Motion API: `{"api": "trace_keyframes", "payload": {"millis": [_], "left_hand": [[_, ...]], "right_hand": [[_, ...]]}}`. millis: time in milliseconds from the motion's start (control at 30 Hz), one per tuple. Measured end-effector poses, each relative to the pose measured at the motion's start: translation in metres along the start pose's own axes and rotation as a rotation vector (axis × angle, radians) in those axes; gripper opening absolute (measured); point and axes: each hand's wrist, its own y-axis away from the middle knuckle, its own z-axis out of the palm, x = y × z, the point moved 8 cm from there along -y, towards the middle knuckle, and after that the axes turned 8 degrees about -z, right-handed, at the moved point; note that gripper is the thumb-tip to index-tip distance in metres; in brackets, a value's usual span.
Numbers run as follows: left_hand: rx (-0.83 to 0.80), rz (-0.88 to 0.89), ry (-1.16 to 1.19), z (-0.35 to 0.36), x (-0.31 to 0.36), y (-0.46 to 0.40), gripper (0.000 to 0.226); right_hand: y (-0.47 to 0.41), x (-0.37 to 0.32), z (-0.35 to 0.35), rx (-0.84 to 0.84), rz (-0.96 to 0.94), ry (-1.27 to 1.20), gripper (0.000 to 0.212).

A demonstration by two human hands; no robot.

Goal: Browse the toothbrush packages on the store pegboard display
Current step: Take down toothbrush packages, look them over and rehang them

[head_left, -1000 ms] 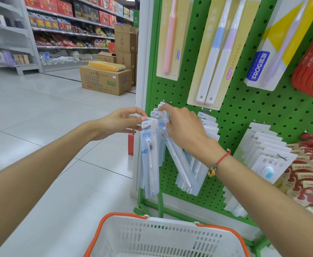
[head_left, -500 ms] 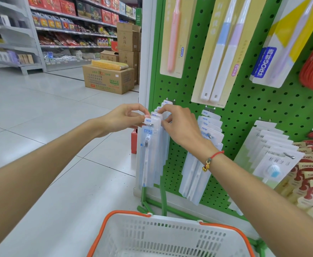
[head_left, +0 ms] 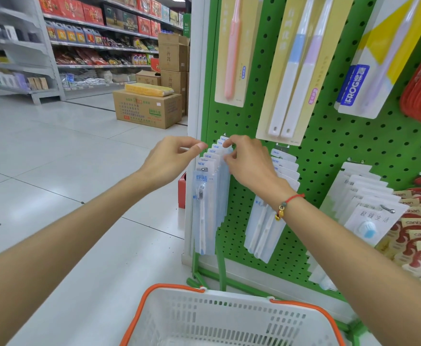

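Note:
A row of clear toothbrush packages (head_left: 204, 208) with blue "NEW" tabs hangs from a peg at the left edge of the green pegboard (head_left: 329, 156). My left hand (head_left: 172, 159) has its fingers curled, and its thumb and forefinger pinch at the left edge of the package tabs. On the right side of the same row, my right hand (head_left: 250, 162) holds the rear tabs between thumb and fingertips. A second row of similar white packages (head_left: 267, 228) hangs just to the right, partly hidden behind my right wrist.
Larger toothbrush cards (head_left: 289, 71) hang above, with white packs (head_left: 369, 216) and red "canban" packs (head_left: 419, 240) to the right. A white basket with orange handles (head_left: 229, 318) sits below my arms. Cardboard boxes (head_left: 147, 108) and stocked shelves (head_left: 92, 46) stand across the tiled aisle on the left.
Both hands have shifted up and back along the peg towards the board. The front packages, spread and tilted a second ago, now hang straight down.

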Motion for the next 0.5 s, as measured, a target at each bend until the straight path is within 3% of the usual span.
{"api": "trace_keyframes", "payload": {"millis": [300,500], "left_hand": [[0.083,0.096,-0.442,0.023,0.019,0.009,0.031],[0.08,0.098,-0.465,0.023,0.014,0.006,0.034]], "right_hand": [[-0.018,0.002,0.008,-0.127,0.082,-0.065,0.013],[-0.015,0.002,0.006,-0.075,0.055,0.018,0.017]]}}
